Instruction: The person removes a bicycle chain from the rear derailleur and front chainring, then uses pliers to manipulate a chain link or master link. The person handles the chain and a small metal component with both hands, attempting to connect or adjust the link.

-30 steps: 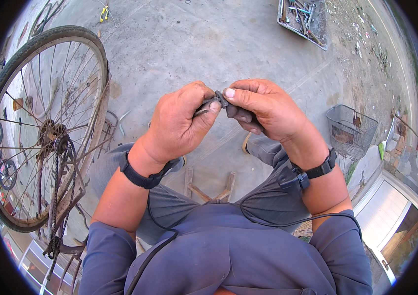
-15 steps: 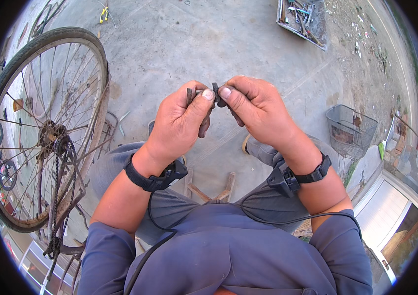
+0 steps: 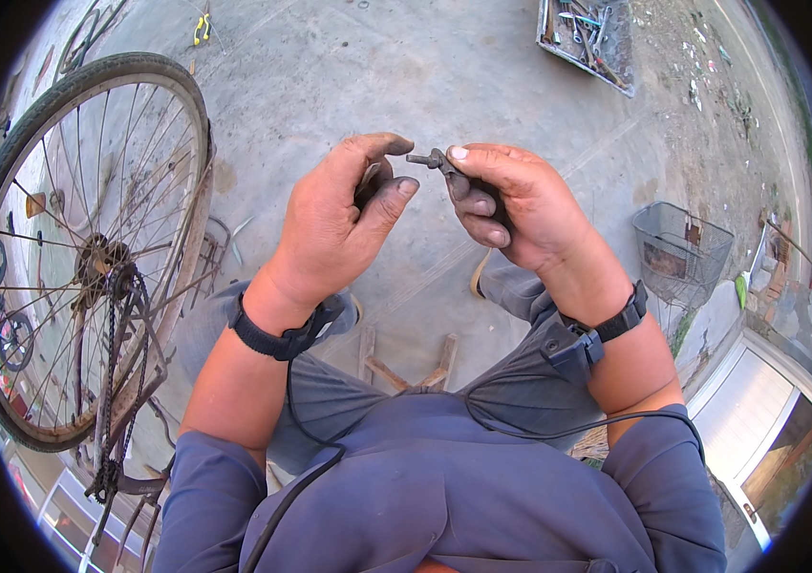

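Observation:
My right hand point(image 3: 511, 196) pinches a small dark metal part point(image 3: 435, 159), with a short threaded stud pointing left toward my other hand. My left hand point(image 3: 344, 215) is just left of the stud, not gripping it, thumb and forefinger apart and its other fingers curled. The fingertips of both hands are dark with grime. Both hands are raised over the concrete floor point(image 3: 349, 95), above and between my knees.
An upended bicycle with a wheel point(image 3: 53, 91) and chain point(image 3: 138, 353) stands close on my left. Yellow-handled pliers point(image 3: 203, 29) lie ahead. A metal tray of wrenches point(image 3: 586, 43) sits front right. A wire basket point(image 3: 681, 258) and a white door point(image 3: 740, 430) are at right.
My left fingers have let go of the small part and moved slightly apart from it. The part now sits in my right hand, its stud exposed, both hands a little higher in the picture.

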Available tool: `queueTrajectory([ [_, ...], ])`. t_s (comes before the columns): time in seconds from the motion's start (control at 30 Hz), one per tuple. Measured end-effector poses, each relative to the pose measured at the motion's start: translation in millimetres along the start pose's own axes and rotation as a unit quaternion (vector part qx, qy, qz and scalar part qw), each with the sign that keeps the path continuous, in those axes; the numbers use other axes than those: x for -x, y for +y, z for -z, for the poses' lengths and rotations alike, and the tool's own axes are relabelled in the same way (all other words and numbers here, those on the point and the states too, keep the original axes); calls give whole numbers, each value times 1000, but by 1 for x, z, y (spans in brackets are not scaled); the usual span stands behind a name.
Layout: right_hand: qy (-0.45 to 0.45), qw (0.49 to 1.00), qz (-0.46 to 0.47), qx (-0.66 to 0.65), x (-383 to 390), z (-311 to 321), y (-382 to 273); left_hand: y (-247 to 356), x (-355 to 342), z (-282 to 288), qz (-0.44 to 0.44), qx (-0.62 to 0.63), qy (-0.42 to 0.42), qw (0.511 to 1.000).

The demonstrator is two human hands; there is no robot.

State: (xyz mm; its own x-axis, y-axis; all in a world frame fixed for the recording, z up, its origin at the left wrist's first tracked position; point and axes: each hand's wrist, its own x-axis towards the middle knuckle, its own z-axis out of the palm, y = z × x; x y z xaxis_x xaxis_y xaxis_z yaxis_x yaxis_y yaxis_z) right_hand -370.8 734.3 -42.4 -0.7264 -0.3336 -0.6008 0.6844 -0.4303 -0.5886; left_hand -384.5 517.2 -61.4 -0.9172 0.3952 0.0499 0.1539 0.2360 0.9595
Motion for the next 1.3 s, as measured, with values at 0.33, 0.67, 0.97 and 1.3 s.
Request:
queueTrajectory([
  [0.33,-32,999,-26,11,0,-3,7,-12,-1,-9,-86,61,14,994],
  [0.67,-13,996,13,87,1,-7,6,-8,-1,0,-84,18,-7,996],
  [0.97,-9,988,39,151,2,-7,8,-3,-3,-1,-130,-110,20,985],
  [1.3,14,962,85,260,3,-8,11,-1,-2,0,-108,-123,23,986],
])
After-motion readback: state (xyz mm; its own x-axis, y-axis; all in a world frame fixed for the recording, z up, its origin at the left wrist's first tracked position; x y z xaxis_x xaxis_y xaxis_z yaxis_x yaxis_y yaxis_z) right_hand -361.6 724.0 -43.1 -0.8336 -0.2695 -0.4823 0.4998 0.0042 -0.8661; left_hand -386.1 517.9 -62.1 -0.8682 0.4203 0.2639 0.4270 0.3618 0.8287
